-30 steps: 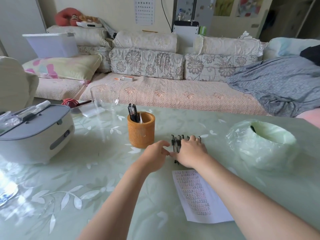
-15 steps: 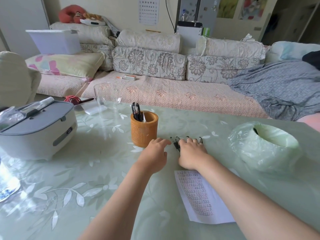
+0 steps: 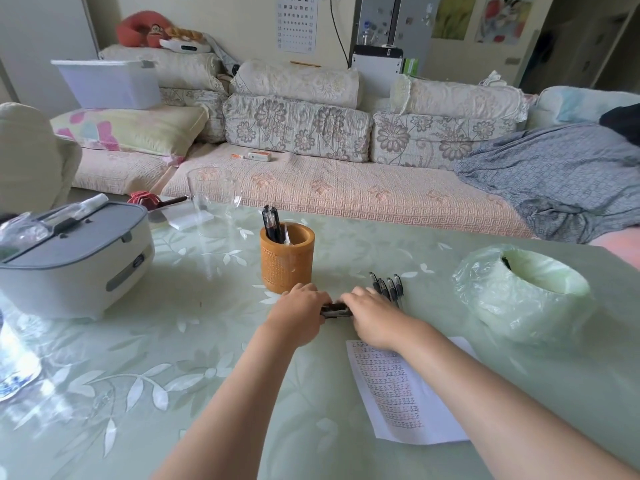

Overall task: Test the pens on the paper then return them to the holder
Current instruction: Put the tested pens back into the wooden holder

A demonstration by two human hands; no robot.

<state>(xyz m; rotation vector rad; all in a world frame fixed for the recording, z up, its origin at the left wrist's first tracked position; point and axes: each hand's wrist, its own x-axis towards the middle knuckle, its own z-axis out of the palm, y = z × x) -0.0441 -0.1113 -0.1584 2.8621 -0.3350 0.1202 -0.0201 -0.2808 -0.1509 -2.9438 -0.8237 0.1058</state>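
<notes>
Left hand [image 3: 298, 317] and right hand [image 3: 375, 318] each grip an end of 1 black pen [image 3: 335, 310]; 4 loose pens [image 3: 388, 289] lie at its 2 o'clock, pen holder [image 3: 287, 263] at 11 o'clock

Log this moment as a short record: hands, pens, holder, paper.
left hand: grips one end of a dark pen
right hand: grips the pen's other end
loose pens: lying in a row on the table, just beyond the right hand
holder: upright, stored pens standing in it
paper: flat, rows of marks, partly hidden by the right forearm
</notes>
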